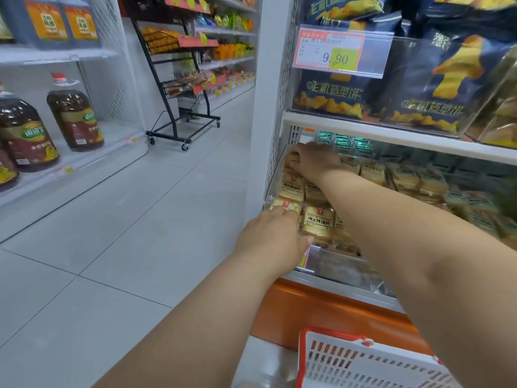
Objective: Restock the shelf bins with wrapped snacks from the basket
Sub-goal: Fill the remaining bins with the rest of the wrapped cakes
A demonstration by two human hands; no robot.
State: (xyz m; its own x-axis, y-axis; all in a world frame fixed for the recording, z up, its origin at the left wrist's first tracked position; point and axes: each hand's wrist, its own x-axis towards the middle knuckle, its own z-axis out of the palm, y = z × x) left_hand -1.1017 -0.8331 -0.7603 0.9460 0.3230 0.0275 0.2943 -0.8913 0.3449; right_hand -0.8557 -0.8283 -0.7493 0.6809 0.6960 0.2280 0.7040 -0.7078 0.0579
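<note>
Wrapped yellow snack packs [317,221] fill a clear shelf bin [335,264] under the lower shelf board. My left hand [275,236] reaches to the bin's front left corner, its fingers on a pack [282,205] there; I cannot tell whether it grips. My right hand [314,159] is deep at the bin's back left, fingers curled round a pack [291,158]. The white basket with red rim [330,357] stands at the bottom right, below my arms; its contents are hidden.
Dark blue chip bags [419,88] and a price tag [330,50] sit on the shelf above. An orange shelf base [307,306] runs below the bin. A black wheeled rack [179,88] stands down the aisle. Oil bottles [74,119] line the left shelves.
</note>
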